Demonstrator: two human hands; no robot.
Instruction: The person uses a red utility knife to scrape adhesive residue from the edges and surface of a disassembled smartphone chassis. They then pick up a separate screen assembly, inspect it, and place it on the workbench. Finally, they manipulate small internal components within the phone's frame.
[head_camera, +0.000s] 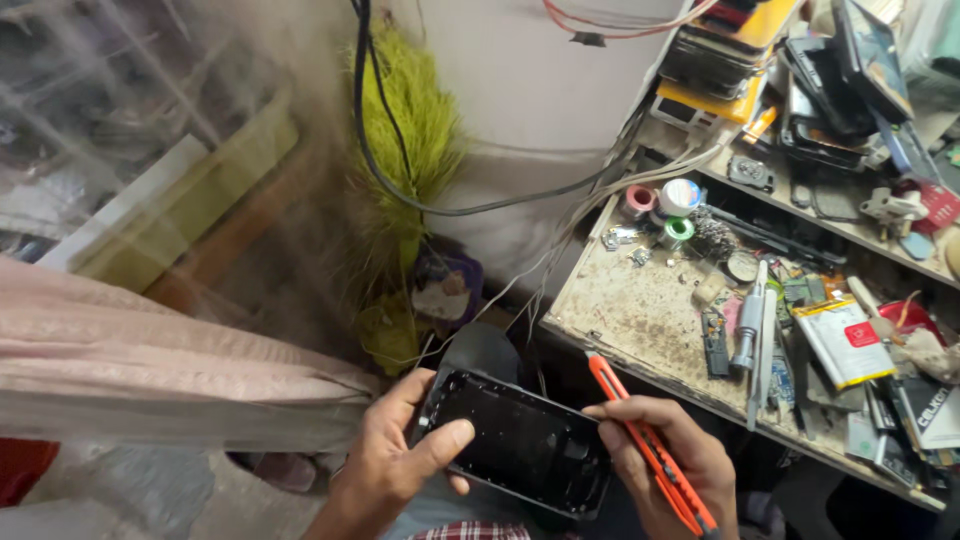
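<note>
My left hand (395, 460) grips a black phone body (515, 440) low in the middle of the view, thumb lying across its dark open face. My right hand (665, 460) holds an orange utility knife (648, 450) like a pen. The knife's tip points up and left, just above the phone's right edge. Both hands are held off the front of the bench, over my lap.
A worn, dirty workbench (630, 310) stands at the right, strewn with tweezers, tape rolls, small parts and a phone battery (845, 340). A shelf above it carries stacked phones (830, 80). Cables (450, 205) hang beside a green broom (405, 150). Pink cloth (150, 370) lies at the left.
</note>
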